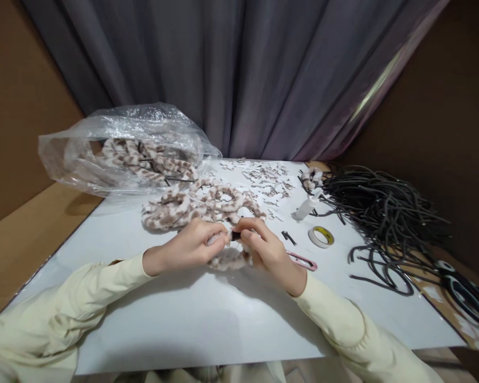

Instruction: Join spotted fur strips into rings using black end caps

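Note:
Near the middle of the white table [207,324], both hands meet over a brown-and-white fluffy ring [229,261]. My left hand [195,242] pinches one end of it at the ring's upper left. On the other side my right hand [265,247] is closed around the ring's other end, where a short black piece [236,235] shows between the fingertips. Just behind the hands lies a pile of similar fluffy rings [171,209]. A pink cutter [303,260] lies beside my right wrist, partly hidden by it.
A clear plastic bag [80,159] of fluffy rings stands back left. Toward the right are a tape roll [321,237], a white bottle [304,208], short black pieces [289,238], a heap of black tubes [383,207] and scissors [465,292]. Small scraps [269,181] lie at the back.

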`<state>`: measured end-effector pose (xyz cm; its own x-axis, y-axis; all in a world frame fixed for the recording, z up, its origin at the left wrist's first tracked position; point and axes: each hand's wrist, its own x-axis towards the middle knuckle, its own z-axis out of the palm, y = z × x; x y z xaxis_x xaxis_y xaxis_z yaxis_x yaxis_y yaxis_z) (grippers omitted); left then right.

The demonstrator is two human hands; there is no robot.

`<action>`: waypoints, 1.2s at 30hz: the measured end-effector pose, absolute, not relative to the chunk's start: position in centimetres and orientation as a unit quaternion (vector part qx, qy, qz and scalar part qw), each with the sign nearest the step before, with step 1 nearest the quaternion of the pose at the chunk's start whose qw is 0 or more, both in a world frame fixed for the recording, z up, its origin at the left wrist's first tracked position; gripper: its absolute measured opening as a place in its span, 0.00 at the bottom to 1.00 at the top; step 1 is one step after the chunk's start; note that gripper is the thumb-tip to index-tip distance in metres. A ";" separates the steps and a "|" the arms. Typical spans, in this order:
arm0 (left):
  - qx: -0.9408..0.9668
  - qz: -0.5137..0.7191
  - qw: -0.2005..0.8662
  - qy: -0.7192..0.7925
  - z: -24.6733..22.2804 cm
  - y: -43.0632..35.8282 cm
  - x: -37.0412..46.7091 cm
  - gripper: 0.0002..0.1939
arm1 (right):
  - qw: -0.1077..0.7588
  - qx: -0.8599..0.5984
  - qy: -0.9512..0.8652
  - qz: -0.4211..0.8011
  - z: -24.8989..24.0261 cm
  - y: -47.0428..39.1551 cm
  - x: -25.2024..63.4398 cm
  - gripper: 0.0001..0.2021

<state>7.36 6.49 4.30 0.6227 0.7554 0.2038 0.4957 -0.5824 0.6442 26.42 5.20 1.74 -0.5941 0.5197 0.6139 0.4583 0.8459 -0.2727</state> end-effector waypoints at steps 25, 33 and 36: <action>0.409 0.081 0.819 0.393 4.4 9.1 6.8 0.15 | 0.290 -0.326 -0.807 0.399 2.9 5.6 26.7 0.12; 0.486 0.119 0.774 0.388 4.6 8.5 6.8 0.13 | 0.283 -0.338 -0.824 0.355 3.0 5.8 27.2 0.18; 0.529 0.126 0.745 0.387 4.8 8.2 6.9 0.12 | 0.276 -0.347 -0.834 0.329 2.7 6.0 27.2 0.18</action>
